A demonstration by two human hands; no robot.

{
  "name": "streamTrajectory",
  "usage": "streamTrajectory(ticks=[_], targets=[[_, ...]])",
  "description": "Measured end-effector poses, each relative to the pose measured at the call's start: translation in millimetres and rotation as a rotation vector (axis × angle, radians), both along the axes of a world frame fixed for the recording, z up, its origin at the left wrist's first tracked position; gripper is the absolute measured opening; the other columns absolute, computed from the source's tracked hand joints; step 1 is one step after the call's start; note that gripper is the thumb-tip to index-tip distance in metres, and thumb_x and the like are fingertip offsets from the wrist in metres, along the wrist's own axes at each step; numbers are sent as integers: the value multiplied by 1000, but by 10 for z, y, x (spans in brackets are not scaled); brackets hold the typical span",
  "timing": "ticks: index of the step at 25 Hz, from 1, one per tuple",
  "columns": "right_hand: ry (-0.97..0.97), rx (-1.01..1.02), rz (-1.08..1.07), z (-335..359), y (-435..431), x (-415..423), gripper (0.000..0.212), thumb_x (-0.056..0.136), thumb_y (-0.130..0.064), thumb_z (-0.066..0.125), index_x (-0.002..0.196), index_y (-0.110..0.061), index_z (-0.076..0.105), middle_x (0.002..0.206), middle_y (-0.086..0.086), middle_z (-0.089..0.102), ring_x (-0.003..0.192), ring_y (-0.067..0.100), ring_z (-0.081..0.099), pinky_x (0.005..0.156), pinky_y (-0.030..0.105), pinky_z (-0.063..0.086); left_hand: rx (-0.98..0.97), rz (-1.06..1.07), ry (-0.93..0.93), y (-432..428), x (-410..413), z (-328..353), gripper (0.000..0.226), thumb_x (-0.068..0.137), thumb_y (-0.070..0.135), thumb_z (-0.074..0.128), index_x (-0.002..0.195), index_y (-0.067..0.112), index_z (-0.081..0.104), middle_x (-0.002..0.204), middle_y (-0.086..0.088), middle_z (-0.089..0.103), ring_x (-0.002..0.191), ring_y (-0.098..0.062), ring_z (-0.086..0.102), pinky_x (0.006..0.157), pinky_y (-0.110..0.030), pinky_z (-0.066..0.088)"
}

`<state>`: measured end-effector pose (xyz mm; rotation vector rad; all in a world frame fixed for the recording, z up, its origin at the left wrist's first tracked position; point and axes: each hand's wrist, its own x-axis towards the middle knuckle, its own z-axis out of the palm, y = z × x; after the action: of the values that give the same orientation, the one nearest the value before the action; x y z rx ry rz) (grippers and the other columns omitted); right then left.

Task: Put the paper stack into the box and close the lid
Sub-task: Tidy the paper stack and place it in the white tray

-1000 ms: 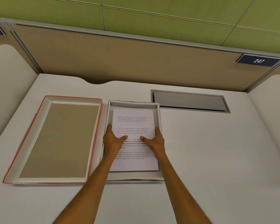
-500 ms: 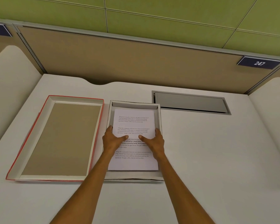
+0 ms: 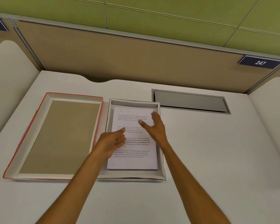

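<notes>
A white stack of printed paper [image 3: 132, 160] lies flat inside the shallow white box [image 3: 163, 173] in the middle of the desk. To its left the red-edged lid [image 3: 60, 136] lies upside down with its brown inside facing up. My left hand [image 3: 111, 141] hovers blurred over the box's left wall, fingers apart, holding nothing. My right hand [image 3: 155, 128] is raised above the paper's right side, fingers spread and empty.
The white desk [image 3: 200, 159] has a grey cable hatch [image 3: 189, 101] behind the box on the right. A tan partition [image 3: 120, 59] with a "247" plate [image 3: 260, 62] closes the far side. Curved white side panels flank the desk.
Both hands have lifted off the paper. The left hand is moving left toward the lid; the right hand has risen and opened above the sheet. The paper stays in the box.
</notes>
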<state>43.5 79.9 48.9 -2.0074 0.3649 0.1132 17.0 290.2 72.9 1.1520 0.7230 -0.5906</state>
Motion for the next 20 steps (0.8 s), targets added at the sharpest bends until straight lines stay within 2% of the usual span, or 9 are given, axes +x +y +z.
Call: streamTrajectory(ticks=[2, 4, 7, 10, 13, 16, 20], targets=[[7, -69, 159, 100, -44, 235, 85, 77, -55, 73, 146, -21, 39, 152, 1, 43, 137, 20, 43, 105, 32, 39, -327, 65, 223, -27, -234, 75, 61, 80, 17, 79, 127, -9, 50, 126, -33, 58, 111, -43, 64, 86, -50, 59], [37, -182, 322, 174, -63, 466, 76, 80, -52, 72, 143, -20, 44, 148, 3, 47, 134, 23, 47, 100, 29, 39, -470, 96, 333, -68, -462, 60, 55, 82, 12, 76, 128, -3, 51, 130, -37, 50, 117, -52, 57, 89, -60, 55], [79, -360, 464, 172, -60, 719, 70, 82, -49, 70, 141, -18, 47, 147, 6, 49, 133, 27, 47, 107, 40, 39, -595, 139, 396, -99, -657, 6, 48, 86, 12, 72, 129, 6, 52, 131, -37, 52, 121, -57, 52, 95, -65, 50], [118, -412, 547, 135, -40, 886, 72, 82, -47, 72, 142, -17, 46, 149, 7, 46, 136, 29, 44, 111, 46, 37, -595, 177, 419, -99, -677, -60, 45, 90, 14, 68, 132, 10, 53, 132, -32, 57, 122, -55, 52, 102, -66, 43], [113, -420, 588, 102, 12, 1020, 71, 82, -45, 72, 141, -15, 47, 150, 6, 45, 137, 28, 42, 113, 43, 35, -562, 161, 444, -139, -697, -133, 44, 88, 15, 70, 129, 13, 54, 132, -27, 59, 122, -54, 53, 103, -70, 38], [125, -449, 640, 63, 77, 1145, 74, 81, -46, 73, 142, -14, 47, 149, 7, 46, 137, 27, 42, 113, 42, 35, -527, 152, 473, -189, -707, -175, 40, 85, 15, 73, 122, 13, 58, 130, -25, 58, 121, -53, 52, 101, -71, 40], [153, -448, 691, -14, 131, 1258, 76, 78, -45, 77, 140, -12, 49, 140, 9, 55, 127, 26, 52, 109, 37, 41, -515, 200, 481, -229, -717, -240, 38, 83, 13, 74, 118, 9, 60, 126, -24, 60, 119, -50, 54, 97, -69, 43]])
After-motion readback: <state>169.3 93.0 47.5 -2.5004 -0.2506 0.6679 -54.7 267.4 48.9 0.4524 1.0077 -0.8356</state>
